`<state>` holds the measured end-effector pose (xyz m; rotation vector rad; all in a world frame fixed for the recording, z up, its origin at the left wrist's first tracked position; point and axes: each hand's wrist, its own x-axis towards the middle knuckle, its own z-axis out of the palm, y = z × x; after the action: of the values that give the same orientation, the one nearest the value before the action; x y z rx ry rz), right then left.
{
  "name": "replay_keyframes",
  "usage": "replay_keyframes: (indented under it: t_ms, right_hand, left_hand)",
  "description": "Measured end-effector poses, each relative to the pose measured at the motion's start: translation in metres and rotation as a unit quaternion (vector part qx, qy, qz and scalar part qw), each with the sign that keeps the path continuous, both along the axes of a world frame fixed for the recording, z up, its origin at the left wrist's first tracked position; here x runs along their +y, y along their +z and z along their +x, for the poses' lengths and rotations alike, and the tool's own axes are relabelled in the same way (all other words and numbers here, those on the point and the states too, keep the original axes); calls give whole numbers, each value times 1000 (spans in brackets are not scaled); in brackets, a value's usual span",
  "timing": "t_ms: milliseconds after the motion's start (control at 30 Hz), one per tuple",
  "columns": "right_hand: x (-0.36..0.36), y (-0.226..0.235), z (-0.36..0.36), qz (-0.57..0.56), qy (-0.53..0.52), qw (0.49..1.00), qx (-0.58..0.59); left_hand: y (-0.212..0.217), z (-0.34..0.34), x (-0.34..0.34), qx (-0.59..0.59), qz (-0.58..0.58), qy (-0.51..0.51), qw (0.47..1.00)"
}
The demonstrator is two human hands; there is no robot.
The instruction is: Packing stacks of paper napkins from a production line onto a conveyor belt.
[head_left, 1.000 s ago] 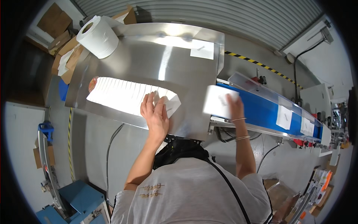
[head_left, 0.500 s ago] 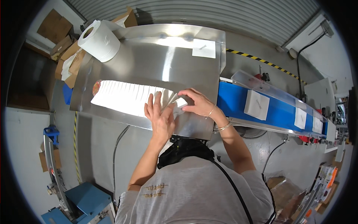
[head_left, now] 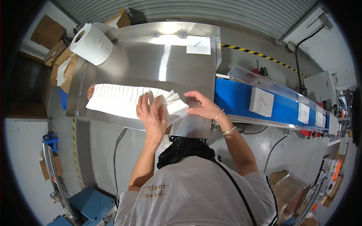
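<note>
A long row of white folded paper stacks lies on the steel table, packed upright side by side. My left hand rests on the right part of this row, palm down, fingers stretched out and slightly apart. Beyond its fingertips the end sheets lean over and fan out to the right. Beside that fanned end is my right hand, thumb and fingers apart in a curve. Its thumb tip is at the paper's edge; whether it touches I cannot tell. A reddish round object stands against the row's left end.
The steel table bears a big white roll at its far left and a flat white packet at the far right. A blue conveyor belt adjoins on the right, carrying several white stacks. Cardboard boxes stand left.
The end sheets have spread out and lean farther right. My right hand's fingers have moved back from them. My left hand stays on the row, while the whole view has shifted a little.
</note>
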<state>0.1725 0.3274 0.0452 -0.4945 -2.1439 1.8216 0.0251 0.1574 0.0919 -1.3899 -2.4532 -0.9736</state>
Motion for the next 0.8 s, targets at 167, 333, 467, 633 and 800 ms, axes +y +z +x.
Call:
replay_keyframes:
  t_ms: [167,333,467,633,800]
  right_hand:
    - [-3,5,-20,-81,54,995,9]
    - [1,-3,-19,32,61,998,14]
    - [-2,-2,-3,87,51,994,52]
    - [27,-25,67,-57,-228,971,-35]
    - [72,-24,117,128,-420,861,-256]
  left_hand:
    - [3,3,0,-7,-4,-18,1000]
    - [4,2,-1,8,-1,-40,999]
    - [5,3,-2,-11,15,-22,1000]
    - [-5,-4,-1,38,-7,10,999]
    - [-1,-2,2,17,6,46,999]
